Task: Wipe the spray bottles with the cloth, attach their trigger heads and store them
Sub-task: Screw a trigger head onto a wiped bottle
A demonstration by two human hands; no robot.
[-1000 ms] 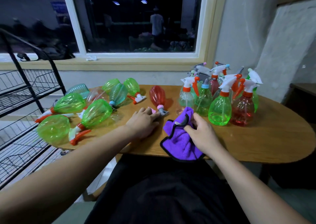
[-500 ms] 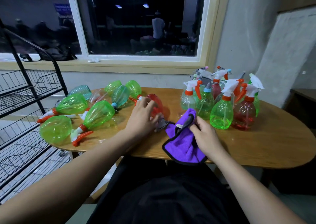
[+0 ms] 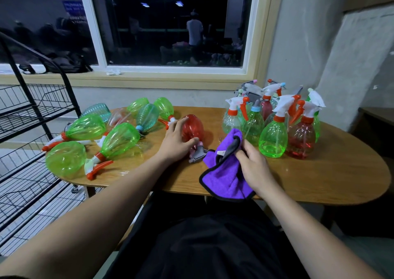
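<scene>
At the near edge of the worktop (image 3: 319, 182) the right hand (image 3: 253, 168) has its fingers curled into the purple cloth (image 3: 223, 176), bunching it; the fingertips are buried in the folds, and one cloth corner droops over the edge. Just to the left, the left hand (image 3: 177, 144) curves over a red bottle (image 3: 193, 127) lying on its side mid-worktop, thumb by the neck, which the hand mostly hides. The bottle's grey trigger head (image 3: 197, 154) pokes out, touching the cloth. Toward the left edge lie green bottles (image 3: 119, 140) on their sides, some overlapping. At the far right stand upright bottles (image 3: 273, 138), so crowded that the rear ones are hard to make out. A wire rack (image 3: 32, 112) is cut off at the left.
</scene>
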